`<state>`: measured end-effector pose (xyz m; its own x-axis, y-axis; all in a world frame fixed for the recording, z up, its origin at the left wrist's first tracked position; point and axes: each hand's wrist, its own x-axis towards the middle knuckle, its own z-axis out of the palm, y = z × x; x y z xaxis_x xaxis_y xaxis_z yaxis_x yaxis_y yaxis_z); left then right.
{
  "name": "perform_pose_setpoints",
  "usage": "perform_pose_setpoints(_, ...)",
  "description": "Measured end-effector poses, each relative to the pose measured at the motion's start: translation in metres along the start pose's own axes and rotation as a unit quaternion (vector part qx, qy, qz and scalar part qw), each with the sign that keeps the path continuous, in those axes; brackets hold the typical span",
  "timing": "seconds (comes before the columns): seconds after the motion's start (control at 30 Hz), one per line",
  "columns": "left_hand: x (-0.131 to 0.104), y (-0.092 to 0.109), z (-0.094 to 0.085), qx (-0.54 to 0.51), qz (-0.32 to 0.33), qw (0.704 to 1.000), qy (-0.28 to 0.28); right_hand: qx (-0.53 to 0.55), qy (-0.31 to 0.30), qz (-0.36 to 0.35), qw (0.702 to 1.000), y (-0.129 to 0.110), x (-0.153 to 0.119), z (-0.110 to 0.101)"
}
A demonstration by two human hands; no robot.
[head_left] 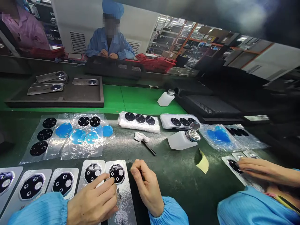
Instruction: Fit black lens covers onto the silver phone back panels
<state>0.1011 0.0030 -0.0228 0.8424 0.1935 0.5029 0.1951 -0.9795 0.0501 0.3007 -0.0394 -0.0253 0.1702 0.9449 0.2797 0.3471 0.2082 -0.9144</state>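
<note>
My left hand [95, 200] rests over two metal phone back panels, its fingertips at the black octagonal camera cover of the right-hand panel [125, 200]. Its fingers are bent together, and whether anything small is between them is hidden. Just right of that panel, my right hand [147, 187] is raised with its fingers curled in and the thumb against the index finger. What it may hold is too small to make out. Several more panels [65, 182] with black camera covers lie in a row to the left.
Behind my hands are plastic sheets [55, 147] with black covers and blue film, stacked sheets [140, 125], a black tool [149, 148], a white bottle [179, 140] and yellow paper [203, 163]. A co-worker's hand [260, 170] works at the right. A tray [77, 93] stands farther back.
</note>
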Motion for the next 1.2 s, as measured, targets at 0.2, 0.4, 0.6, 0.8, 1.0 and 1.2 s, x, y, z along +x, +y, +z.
perform_pose_setpoints(0.2, 0.0022, -0.0076, -0.0078, -0.019, -0.023, 0.999, 0.024, -0.007, -0.004, -0.045, 0.999, -0.0102, 0.0070, -0.0027)
perform_pose_setpoints(0.4, 0.0006, -0.0094, -0.0040, -0.027, -0.023, 0.999, 0.015, 0.001, 0.005, -0.034, 0.999, -0.0032, 0.0054, -0.0017)
perform_pose_setpoints(0.6, 0.0020, -0.0089, -0.0042, -0.037, -0.032, 0.999, 0.016, 0.001, 0.000, -0.031, 1.000, -0.0032, 0.0064, -0.0012)
perform_pose_setpoints(0.8, 0.0019, -0.0073, -0.0049, -0.026, -0.033, 0.999, 0.011, -0.013, -0.013, -0.054, 0.998, -0.0063, 0.0093, -0.0032)
perform_pose_setpoints(1.0, -0.0006, -0.0065, -0.0031, -0.014, -0.026, 1.000, 0.010, -0.022, -0.018, -0.057, 0.998, -0.0034, 0.0083, -0.0014)
perform_pose_setpoints(1.2, -0.0042, -0.0080, 0.0002, -0.016, -0.019, 1.000, 0.009, -0.029, -0.020, -0.061, 0.998, -0.0039, 0.0088, -0.0007)
